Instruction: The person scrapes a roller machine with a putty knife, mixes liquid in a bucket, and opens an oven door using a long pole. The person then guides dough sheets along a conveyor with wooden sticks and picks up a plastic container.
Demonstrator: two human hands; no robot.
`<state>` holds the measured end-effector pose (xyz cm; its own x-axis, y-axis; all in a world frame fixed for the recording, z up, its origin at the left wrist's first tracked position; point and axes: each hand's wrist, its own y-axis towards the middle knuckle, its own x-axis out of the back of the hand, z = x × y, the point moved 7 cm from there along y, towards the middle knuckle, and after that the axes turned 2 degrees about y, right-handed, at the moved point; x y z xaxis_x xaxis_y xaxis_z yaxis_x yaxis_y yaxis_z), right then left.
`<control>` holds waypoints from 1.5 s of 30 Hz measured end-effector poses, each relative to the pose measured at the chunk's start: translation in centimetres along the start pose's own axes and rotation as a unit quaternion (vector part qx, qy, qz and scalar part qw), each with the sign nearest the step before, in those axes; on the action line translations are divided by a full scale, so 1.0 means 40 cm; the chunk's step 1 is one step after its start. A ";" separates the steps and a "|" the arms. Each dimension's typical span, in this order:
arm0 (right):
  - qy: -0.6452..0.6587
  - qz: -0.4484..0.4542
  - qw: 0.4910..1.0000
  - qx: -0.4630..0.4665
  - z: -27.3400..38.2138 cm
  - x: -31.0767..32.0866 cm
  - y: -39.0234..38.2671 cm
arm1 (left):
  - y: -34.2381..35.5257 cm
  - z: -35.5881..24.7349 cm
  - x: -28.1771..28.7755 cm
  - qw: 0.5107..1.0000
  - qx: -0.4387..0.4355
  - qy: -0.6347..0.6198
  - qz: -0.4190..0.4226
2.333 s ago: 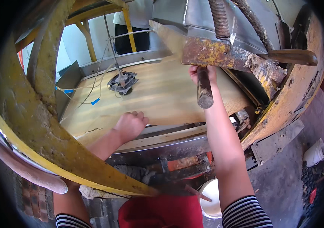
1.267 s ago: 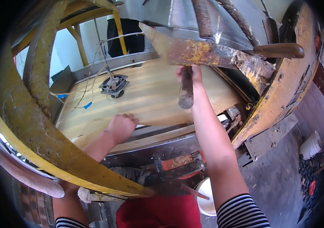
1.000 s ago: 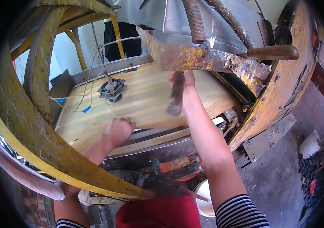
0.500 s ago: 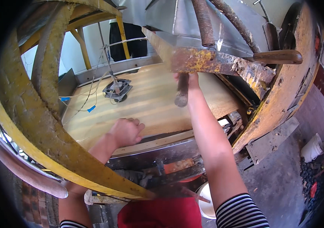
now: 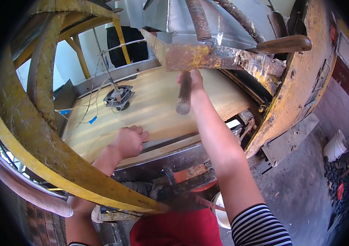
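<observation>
My right hand (image 5: pixel 196 80) reaches forward under a rusty yellow beam (image 5: pixel 199 56). Its fingers are closed round a dark, round bar (image 5: pixel 184 96) whose blunt end points back at me; the beam hides its far end. Closer to me, my left hand (image 5: pixel 130 140) is curled at the front edge of a broad tan sheet (image 5: pixel 162 96). Whatever those curled fingers may hold is hidden. On the sheet, left of centre, a small dark metal fixture (image 5: pixel 119 97) hangs from a thin rod, with wires running off it.
A curved yellow frame (image 5: pixel 60 156) sweeps across the left, over my left forearm. A wooden-handled tool (image 5: pixel 285 44) juts out at upper right, near rusty coiled rods (image 5: pixel 199 20). White buckets (image 5: pixel 335 145) stand at right and below. A person in dark clothing (image 5: pixel 127 46) is behind.
My view has shifted slightly, so the beam, sheet and fixture all appear further left and a little higher. Both hands keep nearly the same poses, the right one still on the bar.
</observation>
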<state>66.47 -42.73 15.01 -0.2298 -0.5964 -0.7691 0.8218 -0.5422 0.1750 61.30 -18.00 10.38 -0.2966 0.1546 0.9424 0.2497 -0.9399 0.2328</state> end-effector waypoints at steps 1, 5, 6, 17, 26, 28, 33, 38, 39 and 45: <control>0.001 0.000 1.000 0.002 0.001 0.007 0.004 | 0.002 -0.002 0.001 1.000 -0.001 0.001 -0.001; 0.060 0.000 0.998 0.012 0.002 0.009 0.002 | 0.006 -0.014 0.005 1.000 -0.011 0.003 0.003; 0.034 -0.004 0.998 0.043 0.013 0.007 0.002 | 0.007 -0.016 0.007 1.000 -0.014 0.002 0.001; 0.185 -0.003 0.981 -0.048 0.019 0.012 0.012 | -0.003 0.001 0.001 0.999 -0.017 0.026 -0.020; 0.076 0.078 0.993 0.055 0.001 -0.010 0.034 | -0.004 0.008 -0.020 0.994 -0.025 0.104 -0.030; 0.114 0.061 0.990 0.051 0.001 -0.085 -0.019 | -0.019 0.023 -0.028 0.993 -0.011 0.113 -0.015; 0.123 0.024 0.987 0.103 0.057 0.011 0.003 | 0.042 0.003 -0.061 0.995 -0.039 0.087 0.004; 0.113 0.086 0.986 0.090 -0.007 -0.080 0.034 | -0.012 0.027 -0.031 0.995 -0.003 0.096 0.007; 0.112 0.086 0.986 0.087 -0.006 -0.085 0.036 | -0.011 0.029 -0.031 0.995 -0.002 0.095 0.009; 0.215 0.133 0.964 0.082 0.006 -0.099 0.067 | -0.009 0.033 -0.045 0.996 -0.011 0.087 0.015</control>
<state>69.46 -41.98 18.67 0.2439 -0.4454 -0.8614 0.7208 -0.5110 0.4683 62.95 -17.52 8.90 -0.4451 0.0726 0.8925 0.2416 -0.9500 0.1978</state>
